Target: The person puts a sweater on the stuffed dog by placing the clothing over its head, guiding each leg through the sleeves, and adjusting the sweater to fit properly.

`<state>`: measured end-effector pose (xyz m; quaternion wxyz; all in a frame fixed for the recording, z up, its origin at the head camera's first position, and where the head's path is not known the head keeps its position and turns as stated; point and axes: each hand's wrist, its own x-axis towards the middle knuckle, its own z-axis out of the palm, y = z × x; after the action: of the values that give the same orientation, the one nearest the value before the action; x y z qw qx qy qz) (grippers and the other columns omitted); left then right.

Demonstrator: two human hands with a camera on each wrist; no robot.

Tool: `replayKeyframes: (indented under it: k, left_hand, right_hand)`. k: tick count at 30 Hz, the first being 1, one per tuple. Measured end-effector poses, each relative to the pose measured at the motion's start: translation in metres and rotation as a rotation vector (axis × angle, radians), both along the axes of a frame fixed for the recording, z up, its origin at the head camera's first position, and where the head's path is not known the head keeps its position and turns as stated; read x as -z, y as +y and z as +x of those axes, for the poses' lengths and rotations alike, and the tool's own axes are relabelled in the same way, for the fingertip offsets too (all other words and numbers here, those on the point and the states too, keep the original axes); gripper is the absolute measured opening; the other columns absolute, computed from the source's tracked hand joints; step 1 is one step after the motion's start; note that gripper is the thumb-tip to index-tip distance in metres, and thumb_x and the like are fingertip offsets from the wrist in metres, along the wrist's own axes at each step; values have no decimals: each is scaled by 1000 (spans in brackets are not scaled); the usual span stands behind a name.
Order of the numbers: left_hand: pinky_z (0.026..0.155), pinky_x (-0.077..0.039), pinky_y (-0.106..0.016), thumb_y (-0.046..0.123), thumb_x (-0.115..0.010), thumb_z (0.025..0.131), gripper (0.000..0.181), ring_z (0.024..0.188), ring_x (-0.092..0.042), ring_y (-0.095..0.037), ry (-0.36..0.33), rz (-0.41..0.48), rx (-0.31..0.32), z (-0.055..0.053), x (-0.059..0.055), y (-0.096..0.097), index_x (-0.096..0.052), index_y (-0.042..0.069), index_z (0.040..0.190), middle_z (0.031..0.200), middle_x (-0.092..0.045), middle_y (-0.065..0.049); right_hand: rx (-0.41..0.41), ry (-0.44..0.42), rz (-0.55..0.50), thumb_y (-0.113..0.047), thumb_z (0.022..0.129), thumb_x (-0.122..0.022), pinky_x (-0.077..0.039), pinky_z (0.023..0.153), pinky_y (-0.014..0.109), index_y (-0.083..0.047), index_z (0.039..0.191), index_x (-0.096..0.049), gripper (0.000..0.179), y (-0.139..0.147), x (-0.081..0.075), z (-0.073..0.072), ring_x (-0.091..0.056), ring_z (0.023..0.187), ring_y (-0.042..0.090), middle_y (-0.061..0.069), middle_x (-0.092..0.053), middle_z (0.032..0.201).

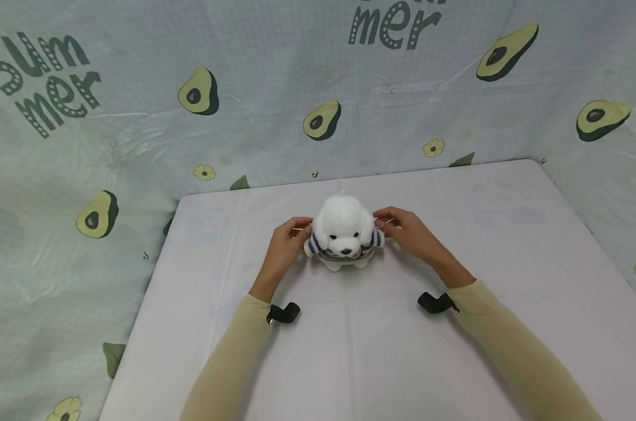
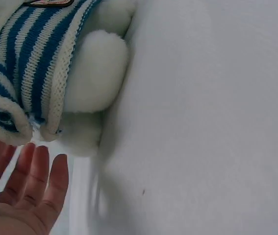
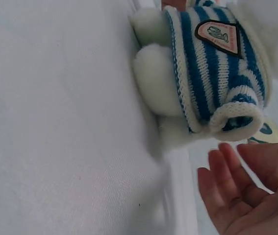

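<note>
A white plush dog point(image 1: 344, 225) in a blue-and-white striped knit sweater point(image 2: 36, 58) sits upright on the table, facing the head camera. My left hand point(image 1: 288, 242) is at its side by one sleeve, fingers loosely bent around nothing. On the opposite side my right hand point(image 1: 404, 231) is near the other sleeve, its fingers also relaxed. In the right wrist view a small gap shows between the fingertips and the sweater cuff point(image 3: 237, 121). A patch point(image 3: 219, 36) is on the sweater's front. The dog's back is hidden.
The white-covered table point(image 1: 349, 351) has its far edge against a curtain point(image 1: 265, 76) printed with avocados and lettering. A black wrist mount point(image 1: 284, 313) sticks out from the left sleeve, another black mount point(image 1: 436, 303) from the right.
</note>
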<state>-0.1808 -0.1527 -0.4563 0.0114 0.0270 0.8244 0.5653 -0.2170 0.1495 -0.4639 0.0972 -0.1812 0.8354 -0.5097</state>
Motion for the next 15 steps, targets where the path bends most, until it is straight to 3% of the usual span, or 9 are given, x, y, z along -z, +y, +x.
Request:
replayKeyframes:
  k: [4, 6, 9, 11, 15]
  left_hand:
    - [94, -53, -41, 17, -56, 106, 35, 121, -59, -28, 101, 19, 57, 6, -3, -4, -59, 6, 139, 135, -61, -12]
    - [101, -50, -48, 15, -55, 106, 39, 128, -56, -29, 179, 19, 103, 6, 5, -8, -55, 8, 144, 140, -57, -11]
    - [106, -46, -51, 10, -59, 103, 49, 135, -51, -29, 266, 37, 199, 8, 6, -12, -48, 14, 151, 148, -50, -8]
    - [109, -43, -52, 7, -64, 99, 61, 138, -47, -29, 293, 54, 263, 9, 6, -14, -42, 16, 154, 152, -46, -7]
    - [115, -36, -55, 3, -76, 87, 92, 145, -38, -27, 281, 73, 353, 10, 8, -15, -26, 22, 162, 161, -35, -4]
  right_hand:
    - [-38, 43, -119, -22, 108, -53, -50, 103, 44, -8, 145, -53, 40, 4, -3, 6, -57, 125, 27, 12, -58, 140]
    - [-90, 77, -154, -23, 106, -56, -43, 110, 49, -12, 151, -47, 47, 5, -3, 9, -52, 134, 26, 9, -53, 148]
    - [-185, 119, -169, -16, 101, -64, -35, 116, 51, -18, 158, -36, 64, 7, -2, 10, -42, 144, 24, 7, -42, 159]
    - [-238, 138, -155, -9, 97, -70, -31, 119, 52, -19, 161, -28, 77, 6, 0, 9, -34, 149, 24, 6, -33, 164]
    - [-287, 145, -118, -5, 88, -79, -25, 121, 55, -21, 164, -18, 99, 2, 3, 10, -20, 155, 24, 2, -19, 169]
